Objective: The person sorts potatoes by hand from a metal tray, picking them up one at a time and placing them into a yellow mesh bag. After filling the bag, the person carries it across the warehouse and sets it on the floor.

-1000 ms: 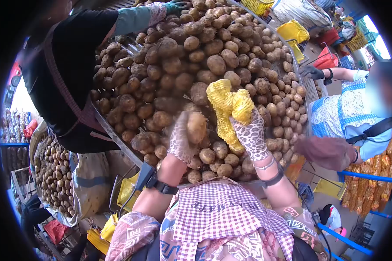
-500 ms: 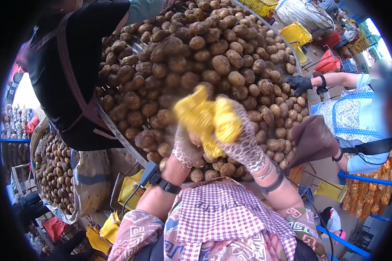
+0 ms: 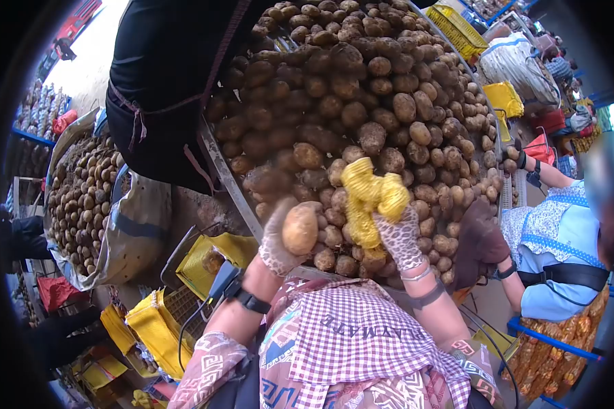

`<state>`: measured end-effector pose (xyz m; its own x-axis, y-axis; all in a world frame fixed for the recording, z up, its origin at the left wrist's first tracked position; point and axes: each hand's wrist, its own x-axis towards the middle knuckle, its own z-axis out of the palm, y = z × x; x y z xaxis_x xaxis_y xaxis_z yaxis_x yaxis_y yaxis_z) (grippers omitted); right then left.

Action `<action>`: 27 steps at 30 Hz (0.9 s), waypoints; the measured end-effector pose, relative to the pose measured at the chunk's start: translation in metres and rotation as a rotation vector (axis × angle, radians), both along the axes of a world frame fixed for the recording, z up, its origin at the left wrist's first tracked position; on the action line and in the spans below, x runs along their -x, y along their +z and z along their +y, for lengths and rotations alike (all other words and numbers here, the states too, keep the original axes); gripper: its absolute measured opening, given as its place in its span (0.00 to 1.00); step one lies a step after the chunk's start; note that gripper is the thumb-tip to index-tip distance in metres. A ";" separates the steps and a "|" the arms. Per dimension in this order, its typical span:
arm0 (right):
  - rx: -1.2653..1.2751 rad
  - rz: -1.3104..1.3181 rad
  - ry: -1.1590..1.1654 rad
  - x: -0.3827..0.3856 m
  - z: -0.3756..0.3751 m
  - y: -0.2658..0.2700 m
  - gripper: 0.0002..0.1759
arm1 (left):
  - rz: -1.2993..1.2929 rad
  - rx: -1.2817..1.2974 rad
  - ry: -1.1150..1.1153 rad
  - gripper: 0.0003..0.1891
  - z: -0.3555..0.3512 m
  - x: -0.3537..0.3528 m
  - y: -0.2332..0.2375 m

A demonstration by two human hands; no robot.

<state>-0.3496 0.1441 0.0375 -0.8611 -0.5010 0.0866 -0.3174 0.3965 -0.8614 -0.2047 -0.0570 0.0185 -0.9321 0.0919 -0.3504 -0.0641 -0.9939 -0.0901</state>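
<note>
My left hand [image 3: 274,243], in a patterned glove, is closed around a large brown potato [image 3: 299,230] near the front left of the heap. In my right hand [image 3: 400,240], gloved the same way, is a bunched yellow mesh bag [image 3: 364,199]; the fingers behind it are partly hidden. Both hands are above the near side of a big heap of soil-covered potatoes [image 3: 404,108]. The heap lies on a table with a metal rim [image 3: 230,187].
A person in black [image 3: 164,88] stands at the left edge of the table. Another, with a blue apron [image 3: 552,225], works at the right edge in dark gloves. At the left stands a large open sack [image 3: 147,221] of potatoes. Yellow bags [image 3: 167,327] hang on frames at lower left.
My hands have moved apart; the left now grips a potato and the right keeps the yellow mesh bag. The camera view has turned left, shifting the scene rightward.
</note>
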 end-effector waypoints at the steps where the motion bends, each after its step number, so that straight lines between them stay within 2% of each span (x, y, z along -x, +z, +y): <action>1: 0.051 -0.247 -0.183 0.008 0.016 -0.017 0.26 | 0.171 0.004 0.009 0.27 -0.014 -0.022 -0.004; 3: 0.010 -0.193 -0.214 0.019 0.047 -0.025 0.26 | -0.170 0.211 0.271 0.26 -0.034 -0.064 -0.005; 5: -0.041 -0.068 -0.311 0.025 0.071 -0.023 0.26 | -0.463 0.363 0.413 0.22 -0.061 -0.103 -0.024; 7: -0.061 0.037 -0.331 0.027 0.078 -0.023 0.28 | -0.646 0.439 0.487 0.20 -0.086 -0.145 -0.053; 9: -0.198 0.132 -0.269 0.024 0.087 -0.030 0.29 | -0.704 0.582 0.463 0.20 -0.108 -0.182 -0.089; 10: -0.196 0.110 -0.194 0.025 0.096 -0.036 0.31 | -0.817 0.699 0.449 0.19 -0.115 -0.195 -0.107; 11: -0.183 0.113 -0.210 0.018 0.091 -0.028 0.31 | -0.991 0.769 0.352 0.20 -0.141 -0.225 -0.160; 13: -0.405 0.133 -0.217 0.005 0.078 -0.001 0.32 | -1.276 1.083 0.176 0.22 -0.155 -0.234 -0.183; 14: -0.559 0.303 -0.129 0.009 0.088 -0.010 0.35 | -1.280 1.414 0.137 0.22 -0.158 -0.221 -0.171; 15: -0.613 0.350 -0.095 0.009 0.091 -0.011 0.37 | -1.267 1.745 0.098 0.23 -0.154 -0.204 -0.149; 16: -0.639 0.402 -0.123 0.008 0.089 -0.011 0.38 | -1.115 1.696 0.318 0.21 -0.145 -0.171 -0.119; 17: -0.665 0.453 -0.148 0.006 0.086 -0.009 0.39 | -1.012 1.903 0.437 0.20 -0.135 -0.135 -0.093; 18: -0.688 0.479 -0.147 0.005 0.082 -0.008 0.39 | -0.781 1.893 0.542 0.20 -0.115 -0.087 -0.047; 19: -0.695 0.415 -0.131 0.007 0.081 -0.018 0.41 | -0.523 1.524 0.622 0.21 -0.082 -0.040 -0.003; 20: -0.755 0.359 -0.035 0.003 0.074 -0.026 0.42 | -0.310 1.696 0.455 0.22 -0.056 0.028 0.030; 21: -0.825 0.298 0.080 -0.004 0.066 -0.030 0.43 | -0.180 1.661 0.287 0.22 -0.037 0.062 0.051; 22: -0.814 0.288 0.062 -0.004 0.064 -0.027 0.43 | -0.084 1.717 0.192 0.23 -0.024 0.095 0.054; 23: -0.729 0.218 0.084 -0.005 0.064 -0.020 0.44 | 0.005 1.721 0.187 0.24 -0.008 0.129 0.062; 24: -0.646 0.151 0.107 -0.003 0.066 -0.017 0.45 | 0.002 2.106 0.106 0.26 -0.005 0.161 0.066; 25: -0.641 0.150 0.094 0.001 0.072 -0.020 0.45 | -0.014 2.118 0.067 0.28 -0.003 0.192 0.051; 27: -0.253 -0.081 0.142 0.009 0.088 -0.032 0.46 | -0.056 2.115 0.032 0.28 0.006 0.253 0.035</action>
